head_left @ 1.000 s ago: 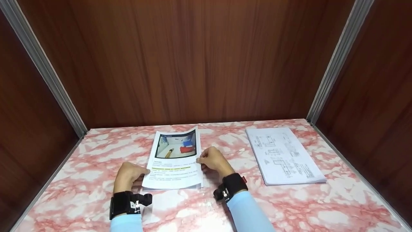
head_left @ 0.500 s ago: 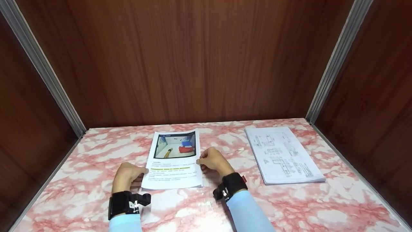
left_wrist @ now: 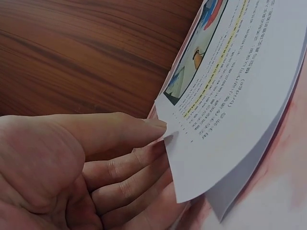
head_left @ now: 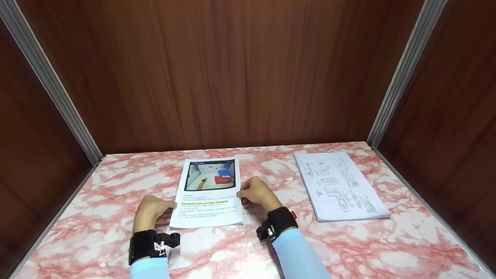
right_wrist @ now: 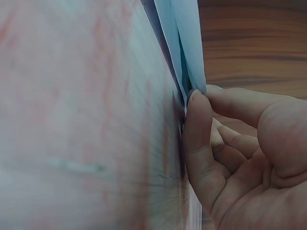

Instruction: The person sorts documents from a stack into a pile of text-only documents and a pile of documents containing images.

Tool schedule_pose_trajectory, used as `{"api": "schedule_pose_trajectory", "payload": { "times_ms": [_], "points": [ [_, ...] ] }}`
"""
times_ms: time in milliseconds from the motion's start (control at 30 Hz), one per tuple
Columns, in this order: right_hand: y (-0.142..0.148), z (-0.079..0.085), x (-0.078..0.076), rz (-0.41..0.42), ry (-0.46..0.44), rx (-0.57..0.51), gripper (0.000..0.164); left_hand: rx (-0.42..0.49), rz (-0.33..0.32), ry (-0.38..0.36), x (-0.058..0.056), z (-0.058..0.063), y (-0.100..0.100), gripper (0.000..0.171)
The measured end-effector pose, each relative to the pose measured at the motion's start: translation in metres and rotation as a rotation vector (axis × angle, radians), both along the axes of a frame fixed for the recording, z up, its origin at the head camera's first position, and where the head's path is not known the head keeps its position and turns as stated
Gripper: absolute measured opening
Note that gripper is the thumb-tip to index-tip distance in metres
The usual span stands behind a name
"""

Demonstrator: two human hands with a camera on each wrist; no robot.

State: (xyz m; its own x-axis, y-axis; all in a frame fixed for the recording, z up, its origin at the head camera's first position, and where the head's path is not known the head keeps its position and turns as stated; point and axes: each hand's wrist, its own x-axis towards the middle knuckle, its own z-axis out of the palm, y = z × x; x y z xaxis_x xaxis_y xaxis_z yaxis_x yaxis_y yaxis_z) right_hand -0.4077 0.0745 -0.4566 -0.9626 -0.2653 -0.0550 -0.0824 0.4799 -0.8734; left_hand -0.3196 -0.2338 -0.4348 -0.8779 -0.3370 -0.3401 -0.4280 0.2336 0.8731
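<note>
Printed sheets of paper [head_left: 209, 213], topped by a page with a colour photo and a yellow highlighted line, lie left of centre in the head view. My left hand [head_left: 153, 211] pinches their left edge; in the left wrist view the thumb [left_wrist: 120, 130] is on top and the fingers are underneath. At the opposite edge my right hand [head_left: 257, 193] grips the paper between thumb and index finger, seen close in the right wrist view. Along the near edge the top page [left_wrist: 259, 115] stands a little apart from a sheet [left_wrist: 235, 187] beneath it.
A thick stack of papers [head_left: 341, 186] with line drawings rests on the right side of the marbled red and white table [head_left: 217, 255]. Dark wood panels [head_left: 232, 77] enclose the back and both sides, with metal posts at the corners.
The top page's raised far right corner has come down and the page lies flatter. My left hand has shifted slightly left; the right hand stays at its edge.
</note>
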Motion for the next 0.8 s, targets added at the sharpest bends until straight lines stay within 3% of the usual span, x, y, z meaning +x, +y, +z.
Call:
{"api": "schedule_pose_trajectory", "payload": {
  "times_ms": [167, 467, 800],
  "points": [
    [0.001, 0.002, 0.001, -0.001, -0.024, 0.002, 0.010, 0.014, 0.005, -0.001, 0.002, 0.003, -0.002, 0.022],
    [0.007, 0.005, 0.000, -0.008, 0.019, 0.071, 0.010, -0.030, -0.016, 0.037, 0.005, 0.006, -0.005, 0.025],
    [0.014, 0.009, 0.001, 0.003, 0.006, 0.098, 0.007, 0.017, -0.002, 0.036, 0.009, 0.009, -0.006, 0.030]
  ]
}}
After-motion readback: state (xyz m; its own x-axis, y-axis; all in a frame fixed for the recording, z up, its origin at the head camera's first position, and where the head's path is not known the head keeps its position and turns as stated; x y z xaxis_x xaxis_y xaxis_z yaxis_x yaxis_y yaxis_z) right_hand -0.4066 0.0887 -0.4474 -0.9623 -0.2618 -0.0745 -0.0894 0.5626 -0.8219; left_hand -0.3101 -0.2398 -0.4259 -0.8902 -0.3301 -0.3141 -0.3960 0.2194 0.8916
